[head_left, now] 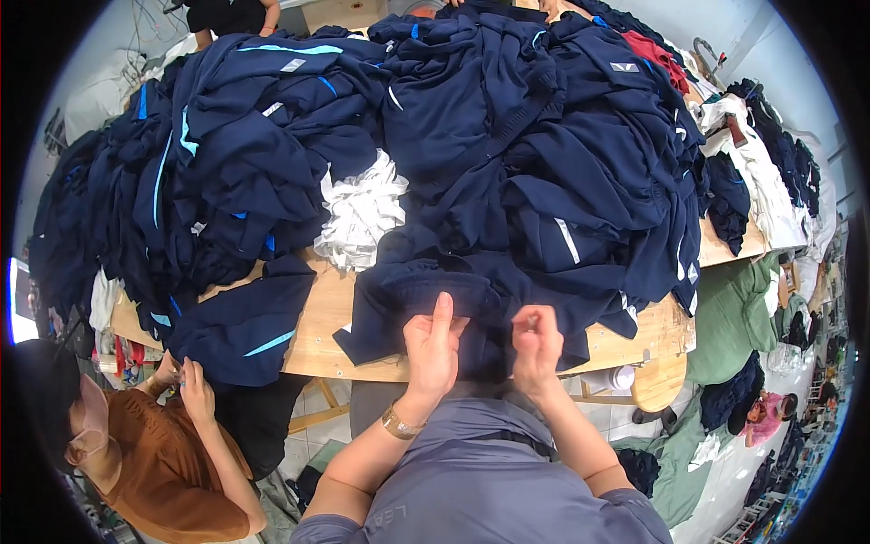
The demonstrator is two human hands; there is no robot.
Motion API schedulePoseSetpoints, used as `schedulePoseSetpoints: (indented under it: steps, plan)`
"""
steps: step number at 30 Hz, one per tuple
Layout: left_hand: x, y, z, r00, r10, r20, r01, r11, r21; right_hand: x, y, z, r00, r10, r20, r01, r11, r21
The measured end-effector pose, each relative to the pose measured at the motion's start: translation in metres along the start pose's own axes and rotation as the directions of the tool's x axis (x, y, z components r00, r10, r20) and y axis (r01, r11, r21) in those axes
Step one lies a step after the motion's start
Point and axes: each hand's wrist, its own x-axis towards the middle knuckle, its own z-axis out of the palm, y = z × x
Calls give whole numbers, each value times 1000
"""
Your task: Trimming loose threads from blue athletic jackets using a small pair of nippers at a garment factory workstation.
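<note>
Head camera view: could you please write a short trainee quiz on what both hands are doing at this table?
1. True or false: both hands grip the navy garment.
2. What colour is the crumpled cloth amid the navy piles?
3. Which wrist carries the gold watch: A left, B right?

Key:
1. True; left hand and right hand pinch its near edge.
2. White.
3. A.
</note>
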Motion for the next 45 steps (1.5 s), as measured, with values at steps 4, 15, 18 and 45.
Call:
schedulePoseSetpoints:
  steps: [4, 15, 18, 45]
  plan:
    - [0, 3, 0, 992, 25, 120, -13, 995, -97, 13, -10, 2, 992, 56, 113, -37, 986, -161]
    - [-3, 9, 6, 999, -22, 49, 25, 998, -61, 13, -1, 5, 956, -54, 288, 189, 865, -465]
    - [-2, 8, 7, 999, -7, 45, 9, 999, -46, 16, -2, 4, 950, -54, 308, 203, 855, -477]
    - [-2, 3, 2, 993, -20, 115, 20, 1000, -4, 22, -5, 13, 775, -557, 298, 629, 723, -285]
